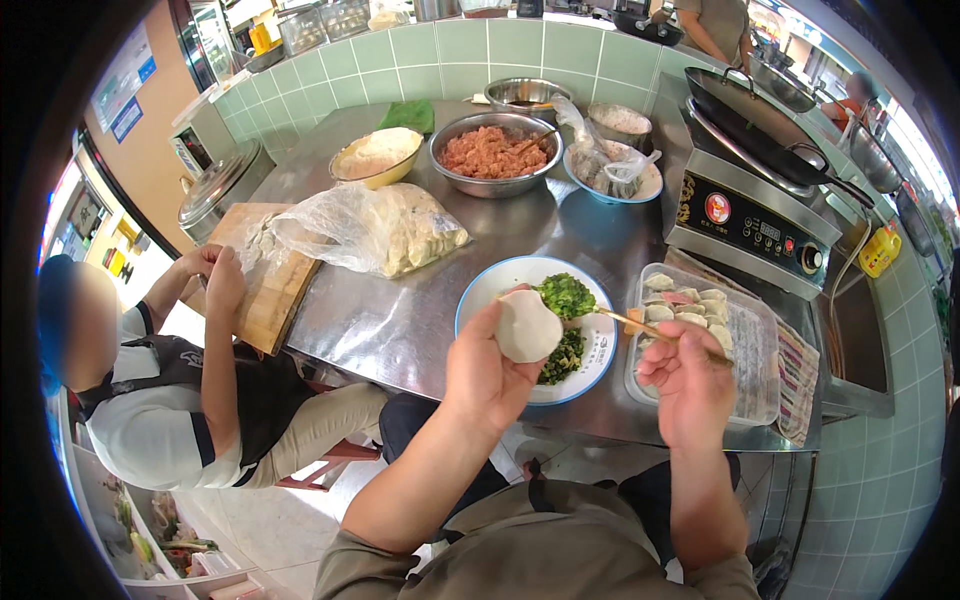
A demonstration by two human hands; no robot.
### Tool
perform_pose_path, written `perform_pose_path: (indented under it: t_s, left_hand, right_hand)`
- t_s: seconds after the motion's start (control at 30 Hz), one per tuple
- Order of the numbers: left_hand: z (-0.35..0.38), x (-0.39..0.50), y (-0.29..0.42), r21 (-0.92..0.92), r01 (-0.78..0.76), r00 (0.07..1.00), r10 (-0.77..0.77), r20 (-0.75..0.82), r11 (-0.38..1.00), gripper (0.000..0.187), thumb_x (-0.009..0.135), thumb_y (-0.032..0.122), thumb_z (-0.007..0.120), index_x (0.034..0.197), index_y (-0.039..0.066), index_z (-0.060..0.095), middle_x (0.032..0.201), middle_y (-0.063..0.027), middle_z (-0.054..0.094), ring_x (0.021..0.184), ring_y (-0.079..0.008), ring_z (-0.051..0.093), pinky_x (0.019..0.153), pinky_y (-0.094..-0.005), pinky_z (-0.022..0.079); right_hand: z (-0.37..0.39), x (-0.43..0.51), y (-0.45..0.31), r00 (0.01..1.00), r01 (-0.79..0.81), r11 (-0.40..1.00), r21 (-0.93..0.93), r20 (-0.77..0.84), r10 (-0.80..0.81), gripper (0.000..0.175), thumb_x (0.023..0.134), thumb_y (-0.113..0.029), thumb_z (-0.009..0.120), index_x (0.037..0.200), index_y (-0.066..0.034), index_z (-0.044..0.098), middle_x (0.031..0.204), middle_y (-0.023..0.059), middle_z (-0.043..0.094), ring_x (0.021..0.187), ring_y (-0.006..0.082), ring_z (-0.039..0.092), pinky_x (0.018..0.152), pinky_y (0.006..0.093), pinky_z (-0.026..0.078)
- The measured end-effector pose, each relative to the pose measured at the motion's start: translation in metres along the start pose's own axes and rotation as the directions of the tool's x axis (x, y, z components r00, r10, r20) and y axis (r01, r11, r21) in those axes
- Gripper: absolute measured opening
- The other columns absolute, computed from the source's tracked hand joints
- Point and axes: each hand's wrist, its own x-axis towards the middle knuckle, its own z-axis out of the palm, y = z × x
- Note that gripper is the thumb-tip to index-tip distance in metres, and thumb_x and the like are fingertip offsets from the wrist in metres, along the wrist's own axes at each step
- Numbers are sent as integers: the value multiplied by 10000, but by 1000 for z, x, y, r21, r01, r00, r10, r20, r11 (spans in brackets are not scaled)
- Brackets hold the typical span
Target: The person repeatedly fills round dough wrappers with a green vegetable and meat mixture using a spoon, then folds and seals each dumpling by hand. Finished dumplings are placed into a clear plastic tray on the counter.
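Note:
My left hand point(491, 367) holds a round dough wrapper point(528, 326) over the left part of a white plate with a blue rim point(480, 289). Chopped greens point(564, 295) lie in a bright heap and a darker heap point(564, 356) on that plate. In my right hand point(694, 382) is a thin gold-coloured utensil point(637, 324), its tip at the bright greens. Part of its far end is behind my fingers. Beyond my right hand, folded dumplings point(691, 300) sit in a clear plastic container point(757, 360), partly hidden by the hand.
Farther back are a steel bowl of minced meat point(495, 154), a flour bowl point(379, 154), a bag of dough pieces point(412, 232) and a bowl with a plastic bag point(615, 172). An induction cooker point(750, 217) bears a wok point(765, 127). A co-worker point(180, 405) sits left beside a wooden board point(277, 307).

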Motion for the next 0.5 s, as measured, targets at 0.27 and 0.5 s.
perform_pose_path:
  t_s: [0.27,0.5]
  left_hand:
    - [8,13,-14,-131,68,998,-69,-1,989,349,1120,225,335,1296,-2,533,1283,-170,640,1194,-300,644,1048,-419,527]
    - [5,13,-16,-121,55,997,-60,-42,991,313,1112,197,367,1288,0,535,1226,-151,665,1151,-300,670,1032,-420,539]
  right_hand:
    - [-3,-21,23,818,546,726,-417,452,-356,231,1069,-104,541,1202,45,657,977,148,707,860,214,684,779,322,577]
    - [-9,-24,20,750,639,621,-455,549,-369,203,1003,-4,587,1165,30,704,1008,150,722,854,222,682,755,311,547]
